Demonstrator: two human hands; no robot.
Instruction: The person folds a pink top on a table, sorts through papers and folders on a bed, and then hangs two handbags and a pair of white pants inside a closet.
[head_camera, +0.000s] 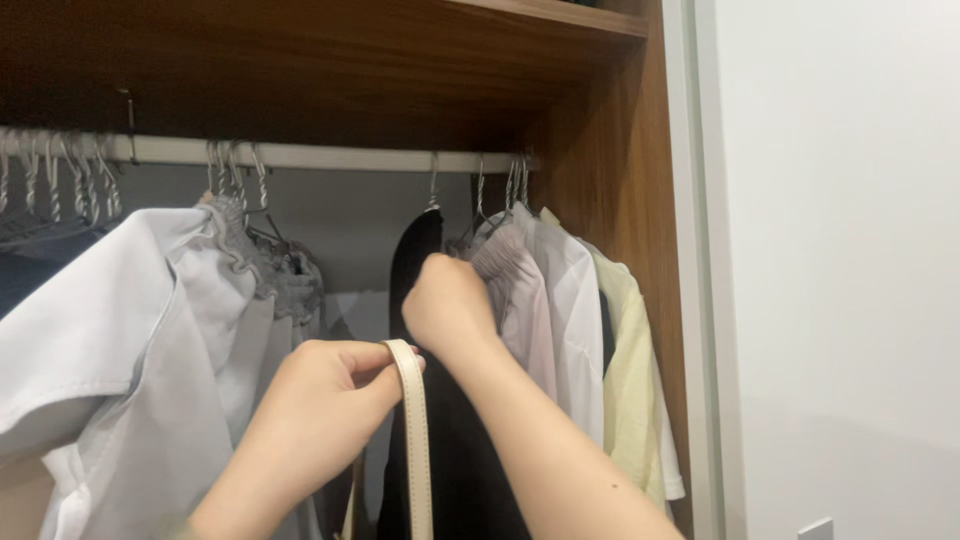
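My left hand (330, 395) pinches the top of a cream strap (413, 440) that hangs straight down out of view. My right hand (447, 303) is closed against the shoulder of a black garment (415, 250) on a hanger, with its knuckles pressed next to a pale lilac garment (520, 300). Whether the fingers grip the black cloth is hidden. Both hang from a white rail (330, 156) inside a wooden wardrobe.
White shirts (130, 330) and a grey ruffled garment (285, 275) hang at the left, a white and a pale yellow shirt (630, 370) at the right. A wooden side panel (620, 200) and white wall (840, 270) close the right side. A shelf (540, 20) lies above.
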